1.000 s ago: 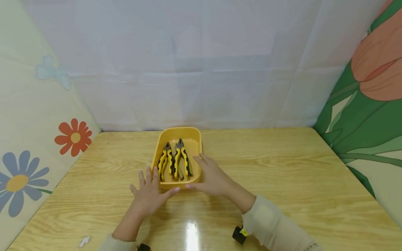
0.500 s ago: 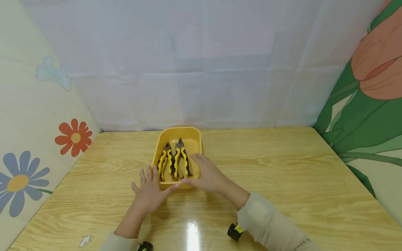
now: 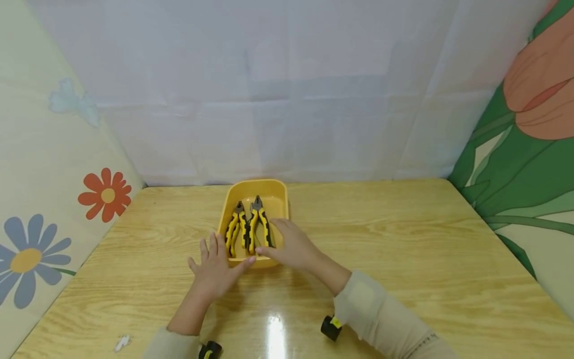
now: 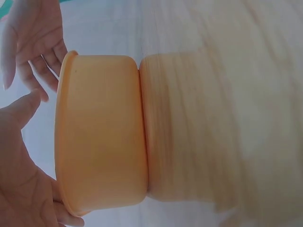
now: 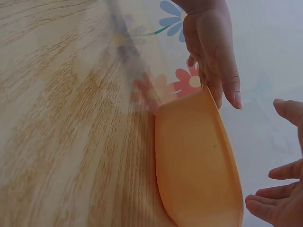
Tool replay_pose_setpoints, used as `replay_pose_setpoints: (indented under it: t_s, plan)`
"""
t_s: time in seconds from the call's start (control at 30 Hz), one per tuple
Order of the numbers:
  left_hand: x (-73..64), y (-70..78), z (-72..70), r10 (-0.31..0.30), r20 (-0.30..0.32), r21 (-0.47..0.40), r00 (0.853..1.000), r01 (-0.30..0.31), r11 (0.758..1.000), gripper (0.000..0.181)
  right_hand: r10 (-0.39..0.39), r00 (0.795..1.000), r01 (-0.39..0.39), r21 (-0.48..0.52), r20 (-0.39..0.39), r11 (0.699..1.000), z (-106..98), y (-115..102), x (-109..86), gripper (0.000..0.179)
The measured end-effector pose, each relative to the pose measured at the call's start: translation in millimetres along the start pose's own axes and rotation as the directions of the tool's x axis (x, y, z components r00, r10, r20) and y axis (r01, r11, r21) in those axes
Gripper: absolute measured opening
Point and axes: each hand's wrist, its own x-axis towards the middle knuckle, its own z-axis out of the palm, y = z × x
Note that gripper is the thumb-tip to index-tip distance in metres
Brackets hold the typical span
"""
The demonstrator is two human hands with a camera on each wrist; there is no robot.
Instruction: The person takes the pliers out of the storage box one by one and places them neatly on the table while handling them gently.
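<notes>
Yellow-handled pliers point(image 3: 253, 218) lay in the tray point(image 3: 256, 188) just below mid-frame, and the left hand point(image 3: 214, 275) and right hand point(image 3: 298, 248) had fingers extended, gripping nothing, so the left seemed best placed to steady its lower-left corner.

Head view: light even, diffuse; white glare patch on the glossy tabletop point(image 3: 381, 234), bottom centre; soft shadow on the near side of the tray point(image 3: 257, 188). Wrist views: hazy, low contrast; tabletop reflects tray (left), red printed flower point(image 5: 183, 81) (right).
</notes>
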Motion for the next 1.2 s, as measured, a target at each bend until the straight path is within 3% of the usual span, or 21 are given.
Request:
replay_pose_setpoints:
  t_s: [0.53, 1.2]
  plan:
    - [3.0, -1.1, -0.7, -0.018, 0.013, -0.018, 1.000, 0.018, 1.000, 0.109, 0.001, 1.000, -0.002, 0.076, 0.017, 0.997, 7, 0, 13.4, 0.084]
    - [3.4, -0.1, 1.8, -0.031, -0.001, -0.041, 1.000, 0.031, 0.999, 0.102, 0.035, 0.996, -0.042, 0.087, 0.083, 0.995, 7, -2, 26.9, 0.076]
